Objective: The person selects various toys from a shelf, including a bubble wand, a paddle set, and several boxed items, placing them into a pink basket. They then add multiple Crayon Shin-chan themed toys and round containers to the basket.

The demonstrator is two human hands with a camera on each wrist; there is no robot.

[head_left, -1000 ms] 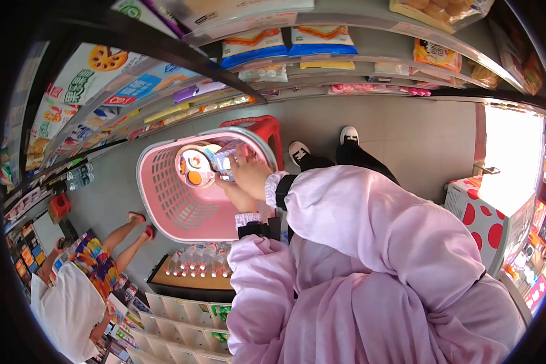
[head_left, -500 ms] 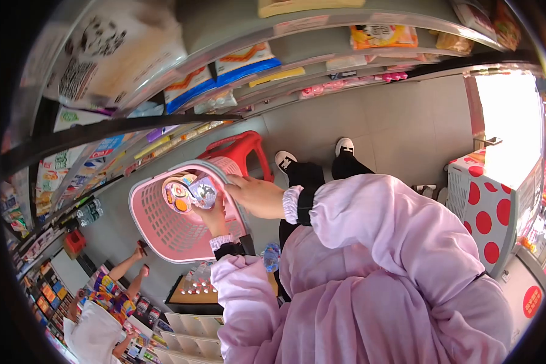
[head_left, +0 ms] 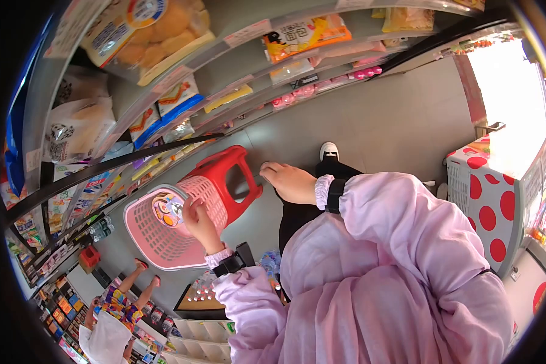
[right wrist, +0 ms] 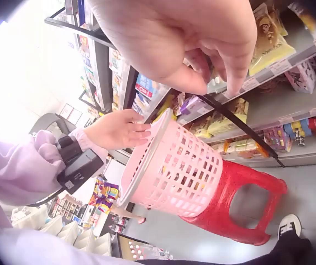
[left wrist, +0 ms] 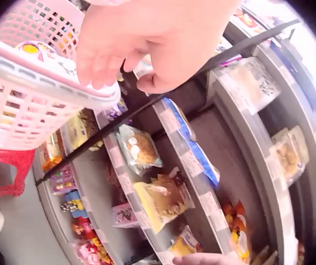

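Note:
A pink plastic basket (head_left: 207, 195) with a grey rim stands on a red stool (head_left: 232, 159). Colourful packages (head_left: 167, 209) lie inside it, one round and yellow-orange, another purple and white. My left hand (head_left: 201, 223) hangs over the near rim with loosely bent fingers and no item in its grasp; in the right wrist view, that hand's fingers (right wrist: 138, 130) reach the rim. Away from the basket, my right hand (head_left: 290, 183) hovers above the floor near my leg. Its thumb and fingers are relaxed and loosely bent in the right wrist view.
Shelves of packaged bread (head_left: 306, 37) and snacks run along the far side and left. Bottles (head_left: 203, 290) stand on a low table beyond my left arm. Another person (head_left: 112, 330) is at lower left. A red-dotted white cabinet (head_left: 485, 203) stands at right.
The purple package has gone from my left fingers into the basket. My right hand has left the rim and moved right. The view has turned, bringing more shelf and stool into sight.

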